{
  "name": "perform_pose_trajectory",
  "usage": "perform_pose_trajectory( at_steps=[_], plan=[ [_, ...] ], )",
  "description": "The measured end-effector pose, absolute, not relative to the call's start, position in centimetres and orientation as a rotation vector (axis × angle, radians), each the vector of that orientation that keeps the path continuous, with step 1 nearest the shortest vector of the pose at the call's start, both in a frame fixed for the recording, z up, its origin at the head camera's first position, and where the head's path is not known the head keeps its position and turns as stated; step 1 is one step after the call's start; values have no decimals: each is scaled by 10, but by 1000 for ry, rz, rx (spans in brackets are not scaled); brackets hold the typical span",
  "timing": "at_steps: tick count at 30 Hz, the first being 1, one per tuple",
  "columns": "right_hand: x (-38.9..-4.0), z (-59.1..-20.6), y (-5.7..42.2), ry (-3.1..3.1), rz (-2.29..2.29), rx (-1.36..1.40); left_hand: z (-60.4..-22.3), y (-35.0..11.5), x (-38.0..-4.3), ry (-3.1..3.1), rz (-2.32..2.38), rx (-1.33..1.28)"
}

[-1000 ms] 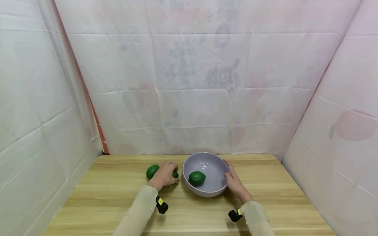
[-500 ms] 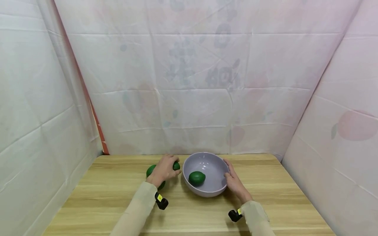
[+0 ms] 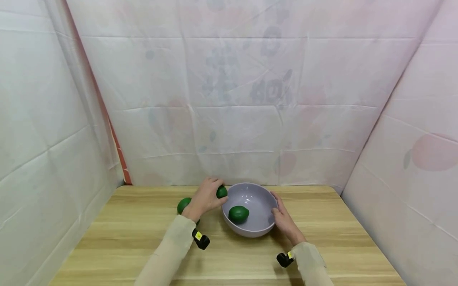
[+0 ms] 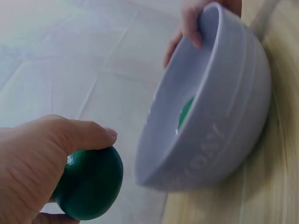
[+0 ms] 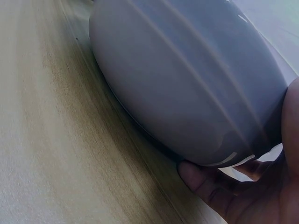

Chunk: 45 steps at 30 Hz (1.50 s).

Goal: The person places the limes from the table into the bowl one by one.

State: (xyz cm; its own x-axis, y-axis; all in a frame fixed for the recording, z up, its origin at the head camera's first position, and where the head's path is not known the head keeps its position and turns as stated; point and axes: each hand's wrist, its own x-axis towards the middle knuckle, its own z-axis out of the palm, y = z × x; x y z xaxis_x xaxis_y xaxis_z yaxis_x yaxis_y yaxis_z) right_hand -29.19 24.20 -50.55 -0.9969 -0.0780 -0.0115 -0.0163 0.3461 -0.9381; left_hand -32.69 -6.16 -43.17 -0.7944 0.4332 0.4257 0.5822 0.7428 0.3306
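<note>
Presently, the left hand [image 3: 205,196] pinches a glossy green lime [image 3: 222,192] between thumb and fingers, near the upper-left rim of the lavender bowl [image 3: 259,210] at the lower centre of the head view; the left wrist view shows a gap between them. That smooth, rounded peel is probably the weak point: a loosened pinch could send it rolling over the wood-grain tabletop [image 3: 125,238], and too low a path rightward might knock the rim. The right hand [image 3: 285,223] grips the bowl's right side; an uneven push could tilt it and roll the lime inside [image 3: 238,214]. Left of centre, the left sleeve [image 3: 166,254] could nudge the partly hidden tabletop lime [image 3: 183,204].
</note>
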Motion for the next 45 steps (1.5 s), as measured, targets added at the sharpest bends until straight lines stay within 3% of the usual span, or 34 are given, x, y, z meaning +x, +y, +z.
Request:
perform_pose_trajectory(
  at_steps=[18, 45],
  plan=[
    [-292, -503, 241, 2527, -1773, -89, -413, -20, -314, -2641, -745, -967],
    [-294, -505, 243, 2509, -1758, -117, -429, 17, -304, -2733, -578, -1045]
  ],
)
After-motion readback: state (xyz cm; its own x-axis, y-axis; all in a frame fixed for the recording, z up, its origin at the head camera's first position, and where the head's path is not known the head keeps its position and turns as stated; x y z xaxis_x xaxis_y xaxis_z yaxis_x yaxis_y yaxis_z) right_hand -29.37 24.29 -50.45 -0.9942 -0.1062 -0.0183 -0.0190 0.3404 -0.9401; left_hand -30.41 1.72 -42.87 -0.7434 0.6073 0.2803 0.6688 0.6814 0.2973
